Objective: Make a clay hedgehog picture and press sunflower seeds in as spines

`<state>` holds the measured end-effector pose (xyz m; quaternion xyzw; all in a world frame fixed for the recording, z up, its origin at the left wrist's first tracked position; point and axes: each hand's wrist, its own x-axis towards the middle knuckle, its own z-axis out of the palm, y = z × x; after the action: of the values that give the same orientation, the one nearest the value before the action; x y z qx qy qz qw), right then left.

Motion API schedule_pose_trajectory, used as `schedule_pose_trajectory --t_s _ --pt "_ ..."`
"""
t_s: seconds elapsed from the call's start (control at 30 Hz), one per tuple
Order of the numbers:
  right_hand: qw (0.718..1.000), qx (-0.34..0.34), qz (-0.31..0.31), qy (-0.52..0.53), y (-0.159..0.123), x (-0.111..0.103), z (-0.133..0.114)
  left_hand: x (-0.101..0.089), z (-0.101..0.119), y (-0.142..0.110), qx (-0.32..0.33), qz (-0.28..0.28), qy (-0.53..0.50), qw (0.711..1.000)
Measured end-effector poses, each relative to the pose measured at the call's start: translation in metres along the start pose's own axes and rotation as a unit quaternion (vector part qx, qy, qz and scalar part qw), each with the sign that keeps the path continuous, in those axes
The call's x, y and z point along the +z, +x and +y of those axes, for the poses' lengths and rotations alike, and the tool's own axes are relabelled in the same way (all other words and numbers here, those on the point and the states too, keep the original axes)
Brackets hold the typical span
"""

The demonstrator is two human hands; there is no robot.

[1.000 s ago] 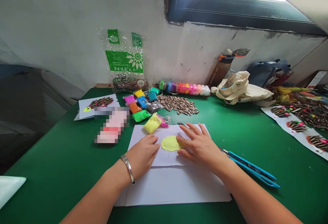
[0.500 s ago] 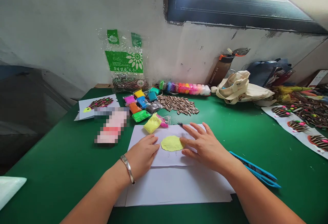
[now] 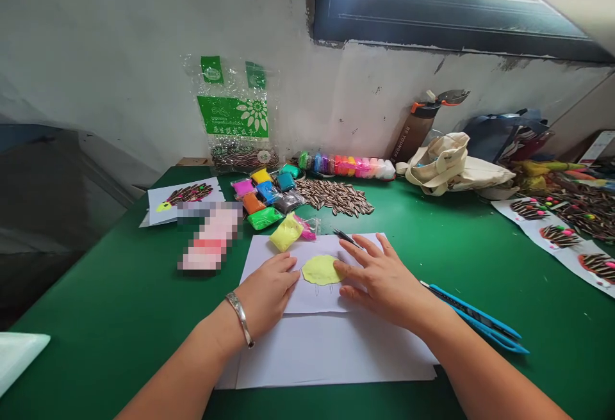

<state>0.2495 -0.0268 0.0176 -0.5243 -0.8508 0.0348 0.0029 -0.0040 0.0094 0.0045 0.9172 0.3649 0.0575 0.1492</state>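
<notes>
Yellow clay patch (image 3: 321, 270) lies flat on a white paper sheet (image 3: 307, 298), on a second, larger white sheet (image 3: 331, 356), on a green tabletop (image 3: 120, 292). Patch is a rough oval, long axis about 3-to-9 o'clock, narrower end toward 9. Two thin pencil-like marks on the paper just below it.

Left hand (image 3: 266, 294), metal bangle (image 3: 240, 319) on wrist: palm down on the paper, fingers together and loosely curled, not gripping, tips just beside the patch at its 9 o'clock. Right hand (image 3: 379, 282): palm down, fingers spread and open, no grip, thumb side touching the patch at 3 o'clock.

From the patch: black-tipped tweezers (image 3: 346, 237) at 1 o'clock, on the paper edge. Blue-handled snips (image 3: 473, 321) at 3 to 4 o'clock on the table. Yellow clay packet (image 3: 286, 232) at 11, other colored clay packets (image 3: 264, 193) beyond it. Striped sunflower seeds (image 3: 334, 197) in a loose pile at 12. Clear green-printed bag (image 3: 235, 113) against the wall holds more seeds. Row of clay tubes (image 3: 346, 166) at 12. Pixelated object (image 3: 209, 237) at 10, cannot tell what.
</notes>
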Motion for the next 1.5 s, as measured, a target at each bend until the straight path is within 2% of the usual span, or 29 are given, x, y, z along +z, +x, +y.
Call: schedule_pose_trajectory --t_s 0.23,0.37,0.53,0.7,0.97,1.17,1.33,1.5 --pt "1.000 0.002 0.009 0.001 -0.002 0.000 0.002 0.000 0.001 0.000 0.001 0.002 0.003 1.000" --pt "1.000 0.007 0.004 0.030 -0.002 -0.004 0.008 -0.001 0.001 0.001 -0.005 -0.006 0.005 1.000" --pt "0.997 0.012 0.026 0.065 -0.006 -0.006 0.016 0.001 0.000 0.000 0.000 0.002 0.000 1.000" --pt "0.997 -0.008 -0.010 0.075 -0.006 -0.005 0.010 0.000 0.001 0.000 0.001 0.006 -0.002 1.000" --pt "0.998 0.015 -0.030 0.062 -0.003 -0.011 0.008 -0.002 0.002 0.001 -0.004 0.000 -0.002 1.000" --pt "0.997 0.014 -0.016 0.079 -0.004 -0.005 0.018 0.001 0.000 0.000 -0.004 0.016 -0.014 1.000" --pt "0.994 0.023 0.008 0.105 -0.007 -0.003 0.026 0.001 0.000 0.000 -0.002 0.006 0.001 1.000" --pt "0.993 -0.005 -0.025 0.112 -0.006 -0.007 0.019 0.000 0.000 0.000 -0.001 0.002 0.011 1.000"
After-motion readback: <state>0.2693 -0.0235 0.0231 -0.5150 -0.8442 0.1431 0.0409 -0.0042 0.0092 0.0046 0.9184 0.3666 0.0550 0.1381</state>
